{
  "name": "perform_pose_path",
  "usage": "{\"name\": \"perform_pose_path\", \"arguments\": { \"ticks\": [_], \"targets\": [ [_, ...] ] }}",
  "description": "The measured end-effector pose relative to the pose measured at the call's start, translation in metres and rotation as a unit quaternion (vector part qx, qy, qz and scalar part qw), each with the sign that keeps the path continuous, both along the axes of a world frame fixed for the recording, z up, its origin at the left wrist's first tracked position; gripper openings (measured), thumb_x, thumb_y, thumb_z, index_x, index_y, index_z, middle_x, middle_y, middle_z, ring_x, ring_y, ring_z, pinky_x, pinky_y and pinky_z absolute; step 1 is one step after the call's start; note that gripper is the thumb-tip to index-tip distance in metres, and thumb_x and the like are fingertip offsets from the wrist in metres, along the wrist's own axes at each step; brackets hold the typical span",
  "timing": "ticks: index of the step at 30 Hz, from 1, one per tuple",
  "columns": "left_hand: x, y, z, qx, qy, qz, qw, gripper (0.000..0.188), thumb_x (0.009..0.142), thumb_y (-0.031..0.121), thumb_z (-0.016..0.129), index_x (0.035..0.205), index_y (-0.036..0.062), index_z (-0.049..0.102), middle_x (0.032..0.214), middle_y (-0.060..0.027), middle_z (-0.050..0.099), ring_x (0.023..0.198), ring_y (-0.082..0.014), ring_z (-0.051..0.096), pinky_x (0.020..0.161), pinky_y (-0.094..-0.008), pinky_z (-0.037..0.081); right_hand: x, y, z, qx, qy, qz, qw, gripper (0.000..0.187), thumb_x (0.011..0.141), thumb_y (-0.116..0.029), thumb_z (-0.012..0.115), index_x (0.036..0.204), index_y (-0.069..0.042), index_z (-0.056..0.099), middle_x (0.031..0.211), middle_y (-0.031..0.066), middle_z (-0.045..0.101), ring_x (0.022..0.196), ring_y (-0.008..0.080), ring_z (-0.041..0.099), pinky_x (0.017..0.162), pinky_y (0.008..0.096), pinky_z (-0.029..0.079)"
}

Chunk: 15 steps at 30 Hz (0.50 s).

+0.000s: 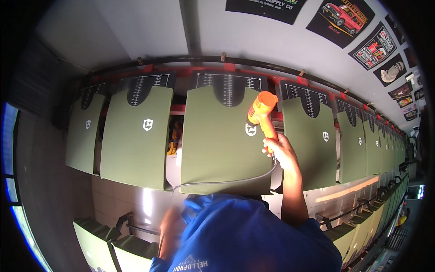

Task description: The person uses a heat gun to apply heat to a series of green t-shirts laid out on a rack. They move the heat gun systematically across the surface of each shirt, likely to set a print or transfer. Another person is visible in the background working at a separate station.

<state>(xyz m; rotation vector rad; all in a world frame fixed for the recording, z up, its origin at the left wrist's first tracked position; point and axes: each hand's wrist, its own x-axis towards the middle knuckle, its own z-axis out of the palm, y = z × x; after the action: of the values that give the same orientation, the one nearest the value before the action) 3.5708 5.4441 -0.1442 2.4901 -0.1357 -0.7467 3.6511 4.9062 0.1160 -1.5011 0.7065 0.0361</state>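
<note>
My right hand (282,151) is closed around the handle of an orange heat gun (264,106). The gun's dark nozzle points down at a white shield print (250,130) on an olive-green shirt panel (213,145), close above it. That panel lies flat on a board (198,80) with white ruler marks at the neck cutout. From the handle's base a dark cord (222,182) trails left across the panel's lower edge. Low at the left, beside my blue shirt, my left hand (168,220) is blurred, and its fingers cannot be made out.
More green panels with white shield prints, such as one at the left (131,136) and one at the right (312,145), line a long rack with a dark rail (181,59). A second row of panels (90,245) stands behind me. Printed posters (346,20) hang on the wall.
</note>
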Motion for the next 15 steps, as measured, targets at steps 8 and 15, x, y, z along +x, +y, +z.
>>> {"name": "perform_pose_path", "arguments": {
  "ticks": [8, 15],
  "targets": [
    [-0.057, 0.016, 0.035, 0.267, 0.328, 0.007, 0.906, 0.029, 0.091, 0.024, 0.053, 0.106, 0.0047, 0.068, 0.097, -0.0167, 0.069, 0.072, -0.0271, 0.07, 0.062, -0.0369, 0.054, -0.107, -0.123, 0.016, 0.031, -0.022, -0.052, 0.998, 0.02, 0.089, -0.015, 0.064, 0.102, -0.003, 0.057, 0.08, 0.0023, 0.059, 0.066, 0.0111, 0.061, 0.054, 0.0231, 0.048],
    [-0.086, -0.117, 0.04, -0.017, 0.402, 0.058, 0.914, 0.048, 0.098, 0.04, 0.044, 0.135, 0.0116, 0.052, 0.106, -0.0036, 0.068, 0.06, -0.0119, 0.059, 0.049, -0.0236, 0.044, -0.207, -0.275, 0.004, -0.061, 0.001, -0.164, 0.985, 0.014, 0.089, -0.014, 0.061, 0.099, -0.005, 0.057, 0.079, 0.0003, 0.057, 0.066, 0.0099, 0.06, 0.054, 0.0231, 0.046]
  ]
}}
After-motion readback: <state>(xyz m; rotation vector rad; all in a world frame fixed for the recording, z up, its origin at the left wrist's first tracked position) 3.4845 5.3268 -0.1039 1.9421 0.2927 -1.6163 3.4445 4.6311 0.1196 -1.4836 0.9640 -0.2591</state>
